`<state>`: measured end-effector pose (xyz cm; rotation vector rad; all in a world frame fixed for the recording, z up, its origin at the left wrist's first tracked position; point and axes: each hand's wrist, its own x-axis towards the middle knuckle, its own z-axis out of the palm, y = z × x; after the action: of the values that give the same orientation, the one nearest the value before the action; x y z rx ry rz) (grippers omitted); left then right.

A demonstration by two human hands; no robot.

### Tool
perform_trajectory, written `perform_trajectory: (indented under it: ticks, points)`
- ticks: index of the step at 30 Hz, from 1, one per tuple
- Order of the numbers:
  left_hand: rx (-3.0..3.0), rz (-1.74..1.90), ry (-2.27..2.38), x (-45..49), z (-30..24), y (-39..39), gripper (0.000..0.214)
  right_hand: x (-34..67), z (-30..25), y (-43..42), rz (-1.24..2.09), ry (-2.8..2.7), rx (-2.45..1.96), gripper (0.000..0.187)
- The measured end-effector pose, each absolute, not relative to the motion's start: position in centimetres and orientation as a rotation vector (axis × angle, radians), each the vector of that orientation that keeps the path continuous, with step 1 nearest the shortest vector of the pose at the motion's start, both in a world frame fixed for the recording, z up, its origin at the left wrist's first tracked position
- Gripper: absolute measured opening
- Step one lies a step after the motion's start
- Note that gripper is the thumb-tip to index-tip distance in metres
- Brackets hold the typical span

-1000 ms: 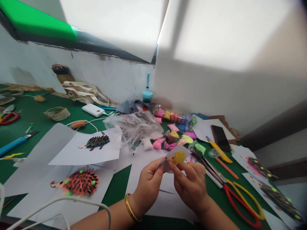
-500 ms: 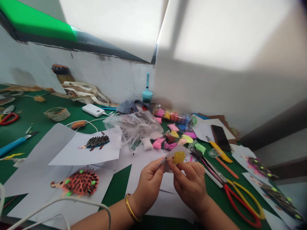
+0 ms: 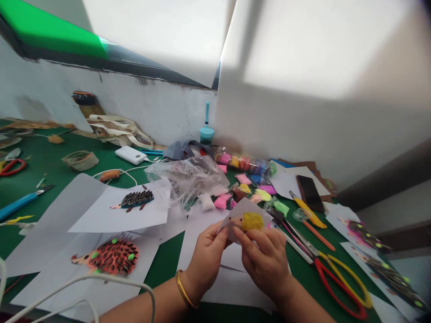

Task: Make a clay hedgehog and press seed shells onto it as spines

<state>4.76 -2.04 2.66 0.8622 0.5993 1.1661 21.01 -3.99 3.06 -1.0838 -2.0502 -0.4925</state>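
Both my hands hold a small white paper card [image 3: 243,207] above white sheets on the green table. A clay hedgehog figure [image 3: 253,221] is stuck on the card, with a yellow body and a pale face with dark dots. My left hand [image 3: 208,251] pinches the card's left edge between thumb and fingers. The fingers of my right hand [image 3: 267,258] are bent round the card's lower right, with a fingertip at the figure's face. Farther left lie a red hedgehog picture [image 3: 117,256] with green dots and a hedgehog picture with black seeds [image 3: 136,199].
Scissors [image 3: 332,269], a yellow cutter [image 3: 308,211] and a phone [image 3: 310,192] lie on the right. Coloured clay packets [image 3: 242,179] and a clear plastic bag [image 3: 191,179] are behind my hands. A white cable [image 3: 101,278] crosses the front left.
The card has tilted to face me more and moved slightly right, so more of the yellow figure shows. My left hand has shifted a little left and down along with it.
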Motion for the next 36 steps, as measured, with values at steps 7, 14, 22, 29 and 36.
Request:
perform_trajectory:
  ticks: [7, 14, 22, 29, 36]
  points:
    - [0.784, 1.172, 0.585, 4.9, 3.0, -2.0, 0.030, 21.1, 3.1, -4.0, -0.491, -2.050, -1.118, 0.045]
    - [0.799, 1.127, 0.603, 4.9, 2.9, -2.0, 0.030, 20.9, 3.3, -3.7, -0.475, -2.072, -1.167, 0.045]
    - [0.669, 1.147, 0.569, 5.1, 3.2, -1.8, 0.028, 21.5, 3.1, -3.8, -0.381, -2.020, -1.120, 0.049]
    - [0.503, 1.123, 0.637, 5.0, 3.6, -1.2, 0.027, 25.1, 1.7, -1.3, 0.202, -1.484, -1.432, 0.049]
    - [0.469, 1.114, 0.646, 5.1, 3.5, -0.9, 0.032, 25.4, 1.1, -0.3, 1.263, -0.848, -1.303, 0.045]
